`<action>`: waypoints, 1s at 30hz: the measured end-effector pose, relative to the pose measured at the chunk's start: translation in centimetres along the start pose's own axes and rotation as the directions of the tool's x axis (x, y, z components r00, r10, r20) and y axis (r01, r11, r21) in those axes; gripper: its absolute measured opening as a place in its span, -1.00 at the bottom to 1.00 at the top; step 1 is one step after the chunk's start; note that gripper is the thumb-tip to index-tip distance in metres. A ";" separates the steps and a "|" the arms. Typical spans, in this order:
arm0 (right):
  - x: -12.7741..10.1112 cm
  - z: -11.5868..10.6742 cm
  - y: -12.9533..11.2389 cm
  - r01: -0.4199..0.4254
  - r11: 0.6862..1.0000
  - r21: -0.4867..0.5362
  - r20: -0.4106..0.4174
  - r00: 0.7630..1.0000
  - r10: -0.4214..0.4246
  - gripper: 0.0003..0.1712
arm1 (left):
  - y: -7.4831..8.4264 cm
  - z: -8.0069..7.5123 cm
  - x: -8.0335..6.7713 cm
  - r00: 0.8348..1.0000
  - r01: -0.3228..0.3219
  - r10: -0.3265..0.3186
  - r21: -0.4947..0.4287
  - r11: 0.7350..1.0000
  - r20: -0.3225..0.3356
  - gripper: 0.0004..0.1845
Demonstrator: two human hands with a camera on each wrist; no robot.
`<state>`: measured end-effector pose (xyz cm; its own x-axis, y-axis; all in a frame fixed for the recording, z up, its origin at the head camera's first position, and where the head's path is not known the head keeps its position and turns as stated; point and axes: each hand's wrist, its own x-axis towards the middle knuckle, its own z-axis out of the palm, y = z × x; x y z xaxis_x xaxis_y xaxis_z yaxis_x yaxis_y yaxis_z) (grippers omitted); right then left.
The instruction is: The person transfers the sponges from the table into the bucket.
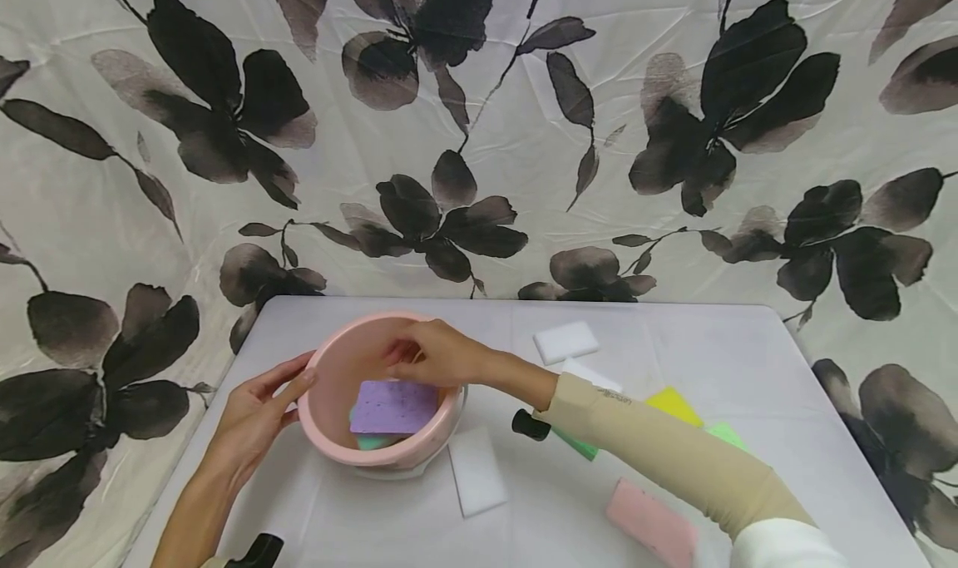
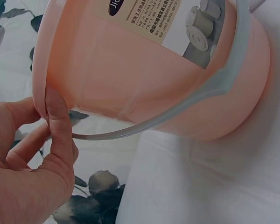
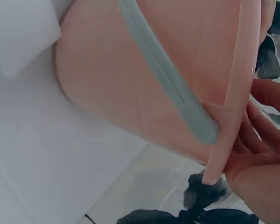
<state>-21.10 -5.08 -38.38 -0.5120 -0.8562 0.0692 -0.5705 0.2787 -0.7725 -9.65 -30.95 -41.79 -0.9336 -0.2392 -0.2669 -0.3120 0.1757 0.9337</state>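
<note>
Both hands work a pink bucket (image 1: 382, 443) on the white surface (image 1: 748, 360): left hand (image 1: 258, 414) pinches its near-left rim, right hand (image 1: 441, 353) reaches inside with curled fingers above a purple sponge (image 1: 392, 407); whether they grip anything is unclear.

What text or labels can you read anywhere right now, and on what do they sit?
"Jic": partial white letters, cut off, on a dark oval on the sticker stuck to the pink bucket.
Lines of small print beneath it on the same sticker: too small to read.
Small dark mark on the right sleeve: too blurred to read.
</note>
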 end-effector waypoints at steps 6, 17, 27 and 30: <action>-1.3 -0.6 0.0 -0.010 0.998 0.055 -0.081 0.997 0.015 -0.77 | 0.0 0.1 0.1 0.999 0.034 -0.033 0.023 0.999 -0.009 -0.13; -3.6 -1.9 0.5 0.000 0.997 0.083 -0.213 0.977 0.018 -0.78 | -0.3 0.1 0.1 0.999 0.029 -0.028 0.030 0.999 -0.021 -0.16; -5.9 -2.8 1.6 -0.034 0.997 0.063 -0.326 0.944 0.053 -0.78 | -0.3 0.0 0.2 1.000 -0.014 0.014 0.016 1.000 -0.005 -0.18; -6.6 -3.0 2.2 -0.049 0.996 0.075 -0.343 0.936 0.072 -0.79 | -0.3 0.0 0.2 1.000 -0.019 0.019 0.009 1.000 -0.005 -0.19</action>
<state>-20.88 2.46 -38.62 -0.7409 -0.6324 0.2259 -0.4952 0.2872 -0.8200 -9.76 -31.11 -42.17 -0.9384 -0.2402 -0.2484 -0.2962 0.1890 0.9362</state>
